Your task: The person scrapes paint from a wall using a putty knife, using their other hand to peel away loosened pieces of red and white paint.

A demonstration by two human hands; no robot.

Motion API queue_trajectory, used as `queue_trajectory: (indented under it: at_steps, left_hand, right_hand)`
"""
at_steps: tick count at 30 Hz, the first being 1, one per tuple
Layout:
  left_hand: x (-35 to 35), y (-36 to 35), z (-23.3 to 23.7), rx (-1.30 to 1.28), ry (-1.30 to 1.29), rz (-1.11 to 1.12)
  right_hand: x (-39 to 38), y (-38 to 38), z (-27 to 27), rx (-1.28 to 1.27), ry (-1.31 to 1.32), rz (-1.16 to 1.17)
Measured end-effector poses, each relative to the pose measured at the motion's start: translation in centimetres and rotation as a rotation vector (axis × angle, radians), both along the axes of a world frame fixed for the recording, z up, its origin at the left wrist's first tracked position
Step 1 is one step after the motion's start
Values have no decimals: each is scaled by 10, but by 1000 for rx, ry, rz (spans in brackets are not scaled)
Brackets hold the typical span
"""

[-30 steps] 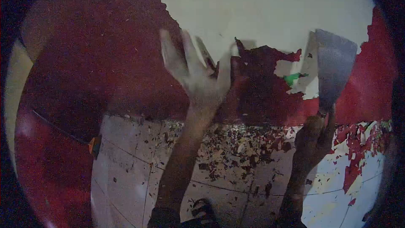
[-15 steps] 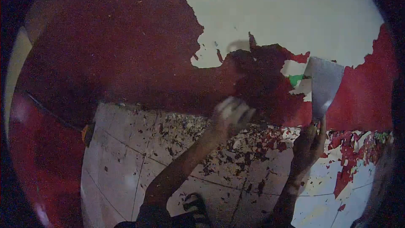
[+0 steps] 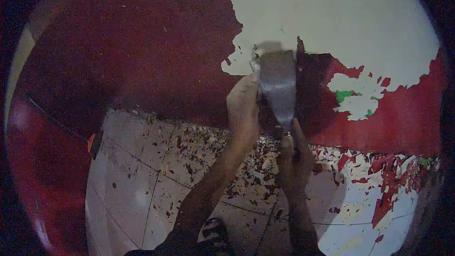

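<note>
My right hand [image 3: 296, 149] is wrapped round the handle of a paint scraper [image 3: 278, 78], a wide metal blade pointing up. The blade lies against the wall, over the ragged edge where red paint [image 3: 156, 57] meets the bare cream surface [image 3: 341, 19]. My left hand [image 3: 244, 102] is raised just left of the blade, its fingers drawn together near the blade's upper left side. A small pale bit shows at those fingertips, but I cannot make out what it is.
Peeled paint flakes [image 3: 256, 175] litter the tiled floor [image 3: 130, 180] along the wall's foot. Larger red strips [image 3: 381, 206] lie to the right. A bare patch with green spots [image 3: 345, 96] interrupts the red paint. A dark, striped shape, perhaps footwear [image 3: 214, 231], shows below.
The scraper and my right hand have moved left, from the green-spotted patch to the middle of the wall. My left hand has risen from near the wall's foot to beside the blade.
</note>
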State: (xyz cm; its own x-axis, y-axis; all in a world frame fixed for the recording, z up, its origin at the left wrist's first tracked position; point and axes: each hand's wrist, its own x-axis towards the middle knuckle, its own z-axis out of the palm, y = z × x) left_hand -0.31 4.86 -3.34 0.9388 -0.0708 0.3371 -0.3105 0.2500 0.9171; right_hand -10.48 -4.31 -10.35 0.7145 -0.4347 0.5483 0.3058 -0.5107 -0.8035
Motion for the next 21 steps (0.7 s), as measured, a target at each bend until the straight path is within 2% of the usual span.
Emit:
queue_trajectory:
  at_steps: [2, 5, 8, 11, 14, 17, 20, 21]
  left_hand:
    - [7, -2, 7, -101, 68, 26]
    - [13, 2, 10, -105, 16, -16]
    - [15, 6, 9, -131, 46, -27]
    - [19, 10, 6, -25, -62, 60]
    - [26, 17, 8, 144, -172, 90]
    - [27, 3, -1, -179, -20, -12]
    - [22, 17, 16, 79, -27, 36]
    - [24, 17, 9, 94, -60, 57]
  right_hand:
    - [-6, 16, 26, 282, 151, 129]
    - [-2, 25, 21, 452, 219, 175]
    - [11, 34, 12, 227, -16, 63]
    - [11, 38, 5, 400, 96, 96]
    - [13, 38, 7, 420, 13, 145]
    - [13, 48, -5, 523, 61, 47]
    - [15, 51, -3, 548, -14, 152]
    - [12, 51, -1, 554, -8, 178]
